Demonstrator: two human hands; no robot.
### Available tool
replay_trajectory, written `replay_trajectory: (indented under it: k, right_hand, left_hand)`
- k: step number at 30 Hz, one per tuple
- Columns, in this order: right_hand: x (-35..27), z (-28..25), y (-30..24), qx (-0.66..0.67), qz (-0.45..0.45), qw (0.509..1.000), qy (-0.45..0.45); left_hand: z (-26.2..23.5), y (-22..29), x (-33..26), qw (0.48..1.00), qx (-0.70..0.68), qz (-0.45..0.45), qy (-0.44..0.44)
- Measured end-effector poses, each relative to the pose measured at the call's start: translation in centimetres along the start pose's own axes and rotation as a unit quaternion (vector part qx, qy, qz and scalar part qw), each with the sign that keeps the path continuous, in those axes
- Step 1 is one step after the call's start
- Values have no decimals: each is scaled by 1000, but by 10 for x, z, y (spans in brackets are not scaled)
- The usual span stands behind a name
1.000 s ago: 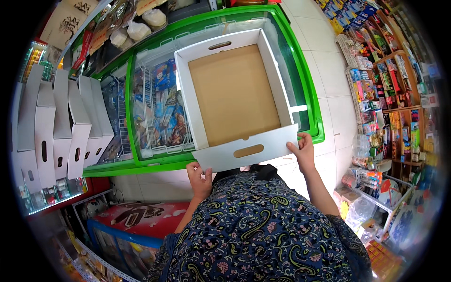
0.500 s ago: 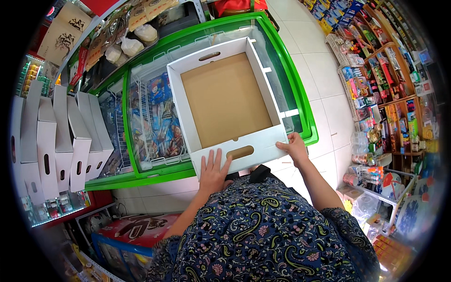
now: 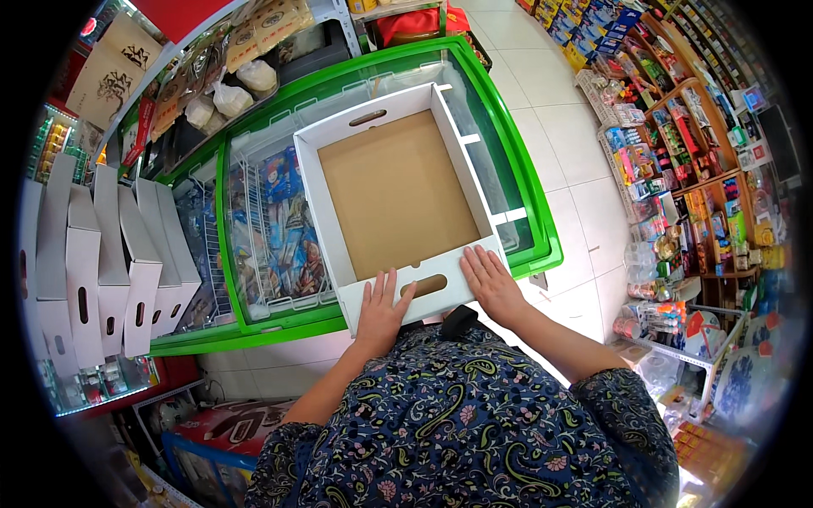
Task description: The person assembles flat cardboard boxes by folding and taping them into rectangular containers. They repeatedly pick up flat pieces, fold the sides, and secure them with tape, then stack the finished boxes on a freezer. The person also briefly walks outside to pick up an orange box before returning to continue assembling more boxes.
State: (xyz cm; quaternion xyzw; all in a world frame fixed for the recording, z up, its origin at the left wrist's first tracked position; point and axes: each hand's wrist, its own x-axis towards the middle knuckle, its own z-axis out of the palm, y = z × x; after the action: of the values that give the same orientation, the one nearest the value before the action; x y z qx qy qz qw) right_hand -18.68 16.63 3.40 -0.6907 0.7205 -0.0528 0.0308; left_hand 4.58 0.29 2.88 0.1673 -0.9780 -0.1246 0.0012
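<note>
A white cardboard box [image 3: 398, 190] with a bare brown bottom and an open top rests on the glass lid of a green-framed chest freezer [image 3: 527, 182]. Its near wall has an oval handle hole [image 3: 425, 285] and leans toward me. My left hand [image 3: 383, 311] lies on that wall left of the hole, fingers stretched and spread. To the right of the hole, my right hand [image 3: 493, 286] is laid flat on the wall by the near right corner, fingers extended. Neither hand grips anything.
Several folded-up white boxes [image 3: 85, 262] stand on edge at the left end of the freezer. Wrapped goods [image 3: 233, 97] sit on a shelf behind it. Packed store shelves [image 3: 694, 161] line the right side, beyond a tiled floor [image 3: 550, 110].
My right hand has moved from the box's right corner, where its fingers held the edge, to lie flat on the near wall. My left hand stays on the same wall.
</note>
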Motion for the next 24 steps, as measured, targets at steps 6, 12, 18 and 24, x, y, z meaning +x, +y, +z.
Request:
replay_trajectory:
  k: [6,12,18,24]
  right_hand:
    - [4,11,9,-26,-40,998,-28]
    - [31,30,29,104,-20,917,-384]
    - [35,52,29,67,-44,925,-371]
    - [56,51,40,68,-85,886,-451]
  left_hand:
    - [5,-15,4,983,-102,25,-149]
    - [0,-33,26,862,-329,52,-382]
    - [41,-33,10,923,-247,-9,-295]
    - [24,-34,19,919,-224,0,-323]
